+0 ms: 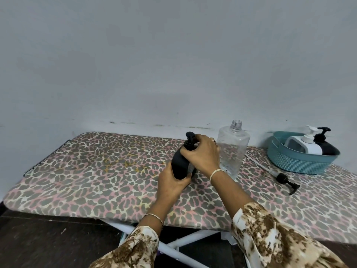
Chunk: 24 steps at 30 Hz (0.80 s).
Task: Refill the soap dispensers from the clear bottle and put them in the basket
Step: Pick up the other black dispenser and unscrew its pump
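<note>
1. Light soft, even, rather dim; source outside frame.
2. Faint dark band on wall (173, 105), centre frame.
3. Small soft shadow on board (96, 171) by left hand (170, 182).
4. Edges bowed by wide lens; detail slightly soft.

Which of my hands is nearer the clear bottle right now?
Right. The right hand grips the pump top of the black dispenser, just left of the clear bottle; the left hand holds that dispenser's body, farther left.
</note>
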Each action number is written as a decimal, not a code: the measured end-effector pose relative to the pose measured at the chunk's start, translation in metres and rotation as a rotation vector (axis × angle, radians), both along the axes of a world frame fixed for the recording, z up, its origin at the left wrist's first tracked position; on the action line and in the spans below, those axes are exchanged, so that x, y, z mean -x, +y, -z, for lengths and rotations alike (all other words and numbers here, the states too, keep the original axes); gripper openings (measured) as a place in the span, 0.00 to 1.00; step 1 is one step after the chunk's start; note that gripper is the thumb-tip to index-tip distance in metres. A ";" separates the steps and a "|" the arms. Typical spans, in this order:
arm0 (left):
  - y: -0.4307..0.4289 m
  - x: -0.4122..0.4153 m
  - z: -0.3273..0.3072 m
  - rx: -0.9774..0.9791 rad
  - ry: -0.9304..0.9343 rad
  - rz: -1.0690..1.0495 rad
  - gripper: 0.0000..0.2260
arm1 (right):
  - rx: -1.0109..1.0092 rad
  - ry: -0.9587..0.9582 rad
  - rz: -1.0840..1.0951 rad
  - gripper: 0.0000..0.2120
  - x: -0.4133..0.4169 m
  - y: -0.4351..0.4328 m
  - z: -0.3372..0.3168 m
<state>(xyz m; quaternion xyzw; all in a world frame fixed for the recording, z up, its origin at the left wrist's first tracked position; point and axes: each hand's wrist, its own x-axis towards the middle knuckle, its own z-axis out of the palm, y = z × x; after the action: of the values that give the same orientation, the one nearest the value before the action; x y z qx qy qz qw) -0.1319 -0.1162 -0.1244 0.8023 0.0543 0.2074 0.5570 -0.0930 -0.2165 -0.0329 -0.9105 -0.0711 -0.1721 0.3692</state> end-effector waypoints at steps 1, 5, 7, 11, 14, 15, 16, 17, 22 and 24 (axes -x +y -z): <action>0.000 0.000 0.000 -0.001 0.000 -0.002 0.20 | 0.003 -0.010 0.026 0.18 0.000 -0.001 -0.001; 0.000 0.000 0.001 0.002 0.001 0.006 0.21 | -0.005 -0.004 0.013 0.13 0.002 -0.005 -0.004; 0.000 0.001 0.000 -0.002 0.003 0.008 0.22 | -0.028 -0.010 -0.020 0.10 0.003 -0.007 -0.006; 0.000 0.002 -0.002 -0.015 0.009 0.009 0.23 | -0.283 -0.002 -0.080 0.15 0.005 -0.011 -0.018; -0.001 0.002 -0.002 -0.004 0.009 0.007 0.26 | -0.412 -0.016 -0.120 0.16 0.005 -0.015 -0.031; -0.001 0.003 -0.002 -0.003 0.013 0.003 0.26 | -0.465 -0.018 -0.135 0.17 0.005 -0.018 -0.035; -0.002 0.003 -0.002 -0.001 0.016 -0.001 0.26 | -0.515 -0.024 -0.145 0.17 0.005 -0.022 -0.039; -0.002 0.004 -0.003 0.001 0.020 -0.004 0.26 | -0.561 -0.035 -0.156 0.16 0.007 -0.028 -0.042; -0.005 0.008 -0.007 -0.070 0.018 -0.045 0.27 | -0.874 -0.083 -0.176 0.15 0.028 -0.070 -0.036; -0.006 0.009 -0.007 -0.089 0.019 -0.052 0.27 | -0.855 -0.086 -0.126 0.15 0.038 -0.086 -0.023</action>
<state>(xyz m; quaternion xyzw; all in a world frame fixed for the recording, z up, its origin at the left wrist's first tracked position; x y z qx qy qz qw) -0.1409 -0.1219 -0.1175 0.8265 0.0710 0.2166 0.5148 -0.1312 -0.3027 -0.0097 -0.6614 -0.0640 -0.2008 0.7198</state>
